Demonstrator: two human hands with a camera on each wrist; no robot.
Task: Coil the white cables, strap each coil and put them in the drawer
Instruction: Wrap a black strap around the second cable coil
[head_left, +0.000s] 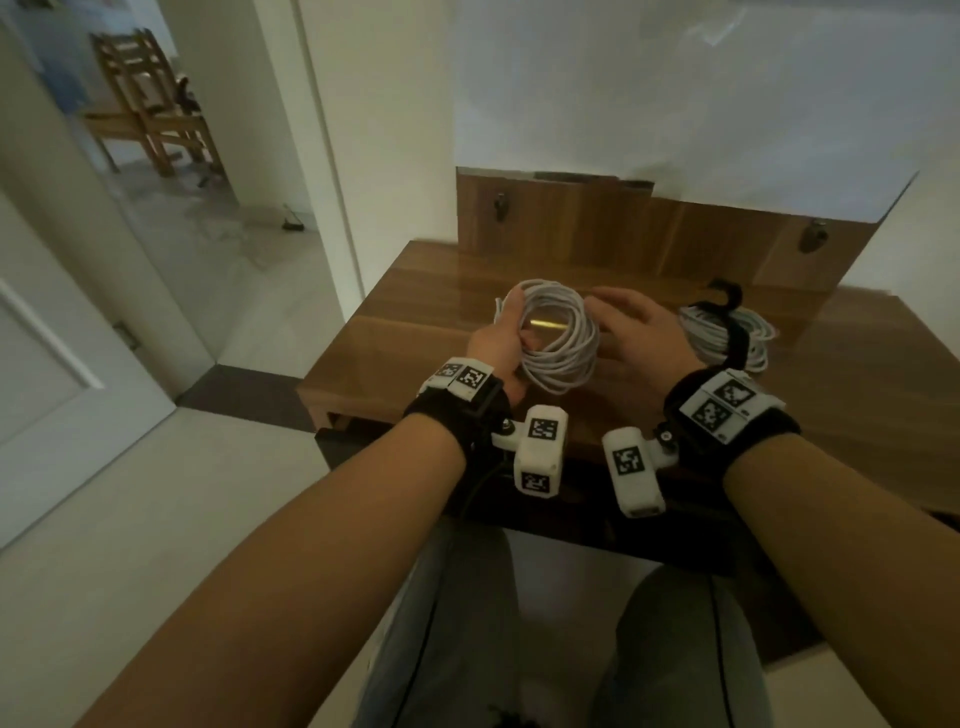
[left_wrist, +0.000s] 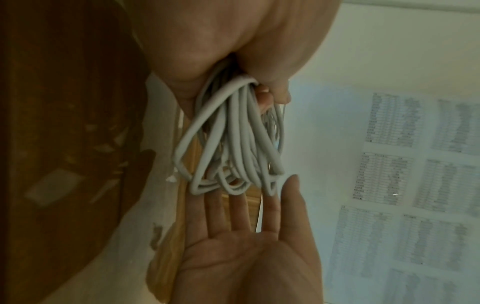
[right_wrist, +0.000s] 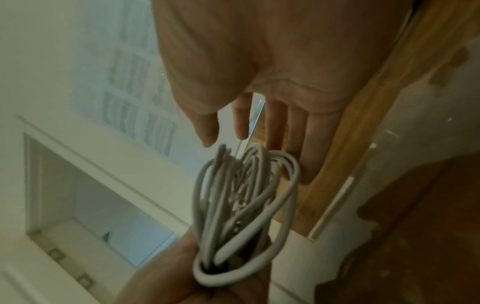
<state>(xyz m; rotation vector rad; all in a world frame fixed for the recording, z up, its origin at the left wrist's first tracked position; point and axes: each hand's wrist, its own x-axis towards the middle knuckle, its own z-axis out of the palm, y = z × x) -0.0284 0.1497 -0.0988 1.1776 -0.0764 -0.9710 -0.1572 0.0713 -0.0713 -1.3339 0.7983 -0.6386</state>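
Note:
My left hand grips the left side of a coil of white cable, held upright just above the wooden table. In the left wrist view the loops hang from my curled fingers. My right hand is flat with straight fingers, right beside the coil's right edge; whether it touches is unclear. The right wrist view shows its fingers spread just behind the coil. A second white coil lies at the right, bound by a black strap.
A wooden backboard with metal hooks stands at the table's far edge under white wall. An open doorway and white door are to the left. My knees are below the table's front edge.

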